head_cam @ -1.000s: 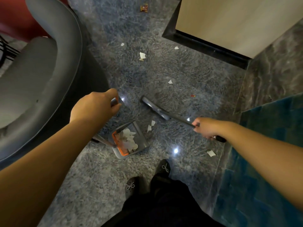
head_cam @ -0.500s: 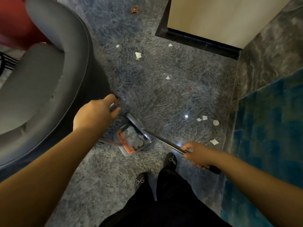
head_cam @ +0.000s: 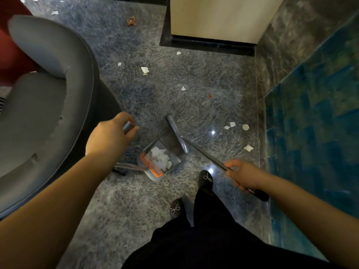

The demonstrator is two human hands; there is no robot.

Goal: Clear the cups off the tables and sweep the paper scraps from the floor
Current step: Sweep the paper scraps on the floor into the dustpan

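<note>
Sweeping partway: left hand [head_cam: 108,136] grips the dustpan [head_cam: 159,160] handle, right hand [head_cam: 243,174] clamps the broom [head_cam: 177,135] — we count scraps [head_cam: 236,126] beyond the dustpan unswept (cups unseen).

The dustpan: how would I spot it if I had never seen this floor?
Start at the big grey armchair on the left, then look down to the speckled floor in front of the person's shoes. The dustpan sits there, its long handle held by the left hand. Alone here, it has an orange comb edge and a heap of white paper scraps inside.
</note>
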